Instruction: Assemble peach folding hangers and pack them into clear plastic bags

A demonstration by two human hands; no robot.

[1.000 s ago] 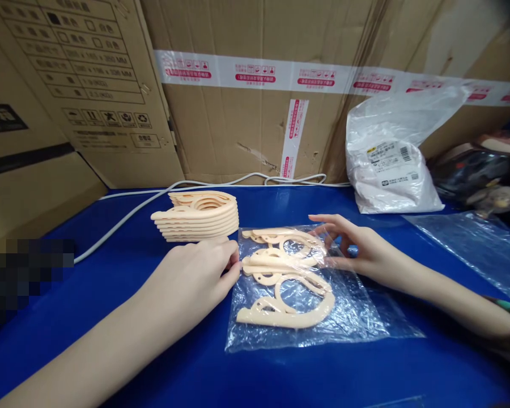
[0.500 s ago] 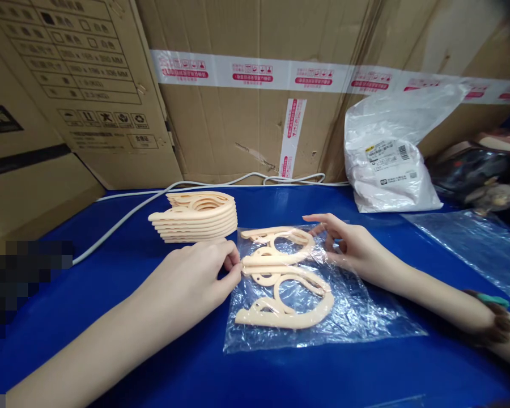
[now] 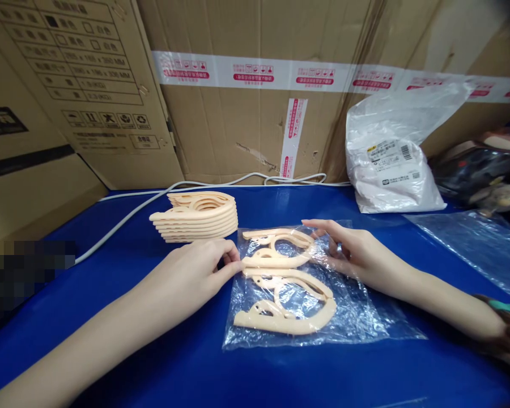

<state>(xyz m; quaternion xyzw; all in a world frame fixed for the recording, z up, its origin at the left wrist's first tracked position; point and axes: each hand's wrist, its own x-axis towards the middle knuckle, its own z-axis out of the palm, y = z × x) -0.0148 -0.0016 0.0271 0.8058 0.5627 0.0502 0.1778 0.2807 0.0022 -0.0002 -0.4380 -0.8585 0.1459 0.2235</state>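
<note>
Two beige plastic folding hangers (image 3: pixel 289 327) lie folded, one above the other, inside a clear plastic bag (image 3: pixel 365 323) flat on the table. At the bag's left edge, my left hand (image 3: pixel 208 266) is closed, thumb and forefinger pinched by the hangers' inner ends. My right hand (image 3: pixel 348 249) rests over the bag's right part, fingers curved and apart, with its fingertips by the rounded end of the upper hanger. Just beyond my left hand stands a neat stack of the same folded hangers (image 3: pixel 199 218), several high.
Large cardboard boxes (image 3: pixel 246 124) wall off the back and left of the blue table (image 3: pixel 174 362). A white cable (image 3: pixel 131 218) runs along the back. A white labelled plastic bag (image 3: pixel 391 170) stands at back right, near another flat clear bag (image 3: pixel 471 243) and dark items (image 3: pixel 480 170).
The two bagged hangers have shifted slightly and their inner arms now lie side by side with less overlap. My right hand has moved a little towards me. My left hand stays nearly still.
</note>
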